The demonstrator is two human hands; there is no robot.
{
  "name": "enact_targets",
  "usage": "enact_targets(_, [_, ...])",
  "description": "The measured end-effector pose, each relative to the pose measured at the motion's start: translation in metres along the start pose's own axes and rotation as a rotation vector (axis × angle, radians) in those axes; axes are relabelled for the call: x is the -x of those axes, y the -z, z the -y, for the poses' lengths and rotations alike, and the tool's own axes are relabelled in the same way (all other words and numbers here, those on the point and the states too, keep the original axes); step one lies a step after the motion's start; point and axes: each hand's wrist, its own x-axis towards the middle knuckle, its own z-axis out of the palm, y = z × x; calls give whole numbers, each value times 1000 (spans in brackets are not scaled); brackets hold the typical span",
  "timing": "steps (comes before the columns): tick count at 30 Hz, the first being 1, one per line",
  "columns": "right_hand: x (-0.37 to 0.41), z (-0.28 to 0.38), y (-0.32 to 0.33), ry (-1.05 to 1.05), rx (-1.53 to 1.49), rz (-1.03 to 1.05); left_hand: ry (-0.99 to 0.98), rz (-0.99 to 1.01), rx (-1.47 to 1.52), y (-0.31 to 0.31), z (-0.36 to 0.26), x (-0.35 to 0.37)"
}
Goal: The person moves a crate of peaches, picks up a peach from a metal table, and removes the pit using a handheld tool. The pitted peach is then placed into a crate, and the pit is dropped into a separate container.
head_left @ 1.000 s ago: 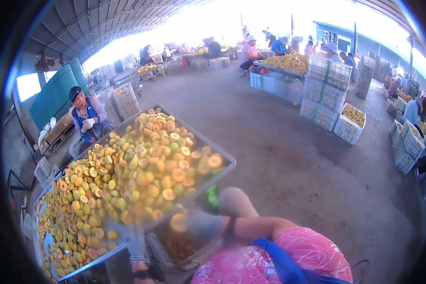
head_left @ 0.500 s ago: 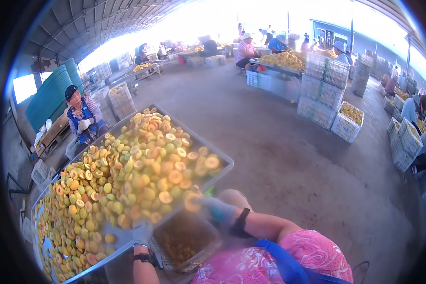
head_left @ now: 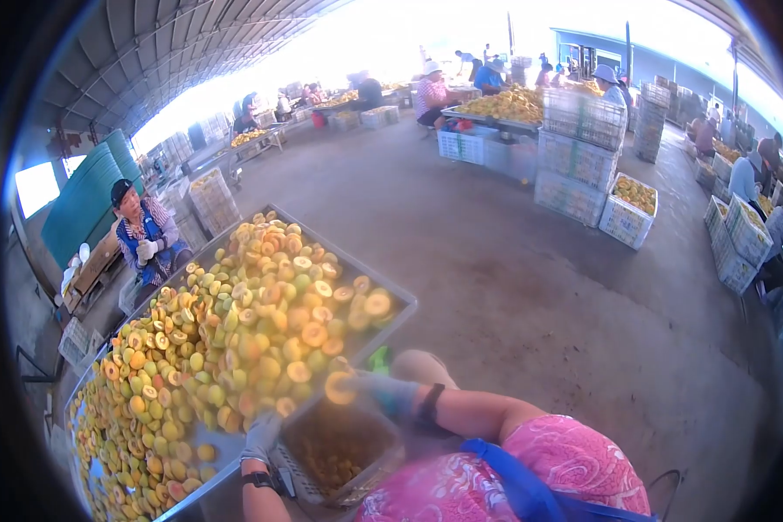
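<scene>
at the right hand point(head_left: 386, 393), apparently gripped, is a halved fruit point(head_left: 340, 388).

Piled fruit point(head_left: 183, 357) and crates point(head_left: 574, 165) suggest a processing shed

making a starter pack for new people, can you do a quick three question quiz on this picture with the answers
1. True or false: the left hand is bare.
2. What does the right hand hold?
A) a brush
B) a cut fruit
C) a bottle
3. Fill in the missing word: an open plastic ___, with small brown pieces inside, sits beside the near edge of the fruit-covered tray.

Key:
1. False; it wears a pale glove.
2. B; the cut fruit is at its fingers, though the view there is hazy.
3. crate
</scene>
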Motion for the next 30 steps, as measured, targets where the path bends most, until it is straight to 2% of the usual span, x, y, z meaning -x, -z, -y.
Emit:
enact_targets(1, [1, 1, -1, 4, 1, 12, -5, 1, 0, 8, -11, 1])
enact_targets(3, [14, 8, -10, -12, -2, -15, 354, -68, 317, 20, -33, 0])
enact_targets(4, [21, 12, -16, -35, -5, -36, 350, -68, 317, 17, -36, 0])
enact_targets(6, [25, 14, -20, -29, 8, -49, 357, -288, 379, 11, -42, 4])
enact_targets(7, [26, 15, -20, -26, 21, -62, 356, -288, 380, 9, -46, 5])
enact_targets(9, [13, 7, -10, -21, 23, -53, 278, -470, 249, 8, -59, 10])
enact_targets(10, [10, 5, -9, -18, 25, -42, 279, -468, 249, 12, -70, 11])
enact_targets(13, [10, 2, -9, -1, 101, -60, 50, -437, 221, 29, -113, 19])
enact_targets(17, [-21, -26, 9, 60, 156, 40, 46, -359, 391, 9, -158, 25])
enact_targets(19, [-50, -56, 28, 44, 278, 116, 240, -478, 1030, -6, -174, 19])
enact_targets(20, [-72, -75, 42, 9, 352, 212, 240, -478, 1030, -3, -187, 16])
enact_targets(22, [-82, -104, 35, 58, 436, 250, 257, -495, 1503, 12, -208, 7])
enact_targets(23, [-94, -126, 33, 289, 514, 351, 281, -492, 1611, -3, -202, 7])
enact_targets(24, [-59, -104, 0, 20, 292, 285, 280, -495, 1607, -9, -200, 7])
enact_targets(26, [-44, -94, -13, -79, 186, 259, 247, -589, 1866, -16, -199, 10])
enact_targets(27, [-44, -94, -14, -77, 183, 260, 279, -588, 1928, -18, -200, 13])
enact_targets(29, [-43, -97, -15, -49, 378, 270, 325, -571, 1984, -60, -171, 21])
enact_targets(30, [-46, -101, -13, -50, 377, 269, 370, -558, 2043, -75, -162, 24])
